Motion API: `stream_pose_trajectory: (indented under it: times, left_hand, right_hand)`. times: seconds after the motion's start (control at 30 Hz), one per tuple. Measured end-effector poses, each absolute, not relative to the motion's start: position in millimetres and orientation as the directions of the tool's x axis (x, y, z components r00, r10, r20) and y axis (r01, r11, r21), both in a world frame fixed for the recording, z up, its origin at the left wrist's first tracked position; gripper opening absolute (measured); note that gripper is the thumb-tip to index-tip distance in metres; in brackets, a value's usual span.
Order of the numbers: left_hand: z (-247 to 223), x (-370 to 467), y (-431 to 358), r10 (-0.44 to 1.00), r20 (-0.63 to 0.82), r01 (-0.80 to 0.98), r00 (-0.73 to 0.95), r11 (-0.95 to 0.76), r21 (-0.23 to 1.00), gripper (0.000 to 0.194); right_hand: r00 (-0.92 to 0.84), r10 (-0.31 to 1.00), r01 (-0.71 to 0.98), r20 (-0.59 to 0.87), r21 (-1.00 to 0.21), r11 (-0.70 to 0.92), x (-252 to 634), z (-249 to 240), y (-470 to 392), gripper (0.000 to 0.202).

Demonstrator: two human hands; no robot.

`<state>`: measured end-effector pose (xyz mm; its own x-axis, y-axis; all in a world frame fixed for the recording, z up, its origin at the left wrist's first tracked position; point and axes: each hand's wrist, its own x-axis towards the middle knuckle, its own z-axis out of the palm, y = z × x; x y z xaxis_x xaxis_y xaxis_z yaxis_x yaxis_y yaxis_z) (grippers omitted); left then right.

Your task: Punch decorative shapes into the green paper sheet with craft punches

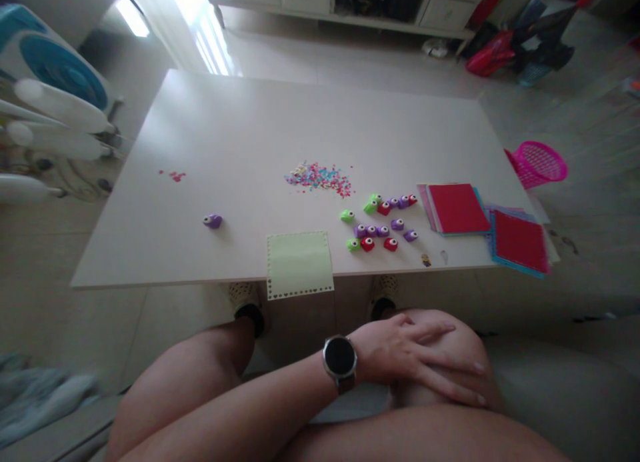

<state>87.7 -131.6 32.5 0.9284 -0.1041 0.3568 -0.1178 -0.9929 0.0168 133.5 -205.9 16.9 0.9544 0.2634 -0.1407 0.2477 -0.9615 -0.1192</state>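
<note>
We find the pale green sheet (pixel 300 259) lying flat at the near edge of the white table (pixel 240 129), its lower part projecting past that edge. Small perforations run along its top, left and bottom margins; those at the bottom read as heart shapes.

The left hand (pixel 400 352), with a watch (pixel 340 357) at its wrist, rests on the right knee (pixel 433 317), fingers spread and apart, gripping nothing. We judge this a pause: no object is being handled, and reaching the sheet would first call for lifting that hand off the knee.

Right of the sheet we note a group of purple, green and red punches (pixel 371 231); a lone purple punch (pixel 214 221) sits to its left. Beyond the sheet lies a heap of multicoloured confetti (pixel 320 177), with a few red scraps (pixel 176 177) farther left. A stack of coloured squares (pixel 457 209) adjoins a second stack (pixel 523 242) at the table's right corner.

We cannot see the right hand, so its grip cannot be told. The right-margin detail of the sheet is indistinct, and a tiny pale item (pixel 445 256) near the edge is too small to identify.
</note>
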Motion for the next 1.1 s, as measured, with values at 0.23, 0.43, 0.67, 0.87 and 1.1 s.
stream_pose_trajectory:
  times: [0.23, 0.43, 0.67, 0.87, 1.1]
  left_hand:
    - [36, 88, -129, -0.128, 0.337, -0.141, 0.933, -0.990, 0.017, 0.064]
    - [36, 87, -130, -0.106, 0.340, -0.122, 0.934, -0.992, 0.026, 0.064]
    - [34, 88, -132, -0.113, 0.309, -0.124, 0.944, -0.992, 0.017, 0.064]
    - [39, 88, -129, -0.126, 0.313, -0.137, 0.941, -0.991, 0.012, 0.066]
    - [37, 87, -130, -0.123, 0.309, -0.132, 0.943, -0.991, 0.009, 0.067]
  right_hand:
    - [0.944, 0.294, 0.276, -0.150, -0.131, -0.952, 134, 18, -205, 0.058]
    - [0.959, 0.262, 0.251, -0.110, -0.104, -0.962, 132, 18, -202, 0.058]
    - [0.978, 0.204, 0.198, -0.041, -0.123, -0.972, 125, 16, -196, 0.058]
    - [0.952, 0.292, 0.283, -0.093, -0.100, -0.954, 126, 19, -191, 0.045]
    - [0.937, 0.324, 0.312, -0.134, -0.104, -0.945, 132, 20, -197, 0.051]
